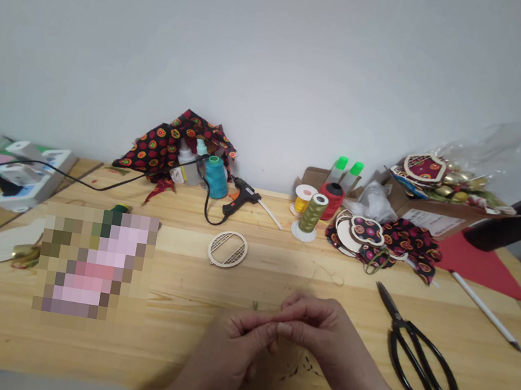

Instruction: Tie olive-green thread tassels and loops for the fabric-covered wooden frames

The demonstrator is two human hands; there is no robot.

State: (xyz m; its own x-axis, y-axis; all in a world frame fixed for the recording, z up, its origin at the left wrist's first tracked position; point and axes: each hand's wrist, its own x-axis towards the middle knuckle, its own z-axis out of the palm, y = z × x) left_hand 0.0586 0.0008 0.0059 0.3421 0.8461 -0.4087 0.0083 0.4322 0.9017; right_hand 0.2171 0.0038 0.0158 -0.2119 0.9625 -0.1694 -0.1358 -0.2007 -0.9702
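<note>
My left hand (237,343) and my right hand (313,325) meet near the front of the table, fingertips pinched together. A thin olive-green thread (255,305) shows at the fingers, most of it hidden by them. Beyond the hands, a fine loose strand (337,279) curls on the wood. An oval wooden frame with lattice cutouts (230,234) lies flat just past my left hand. Black-handled scissors (409,337) rest to the right of my right hand, blades pointing away.
At the back stand an olive thread spool (312,215), a red spool (332,200), a teal spool (216,178) and a glue gun (240,196). Patterned fabric (156,149) and a power strip (38,176) are left. A cardboard box (430,216) and white pencil (484,309) are right.
</note>
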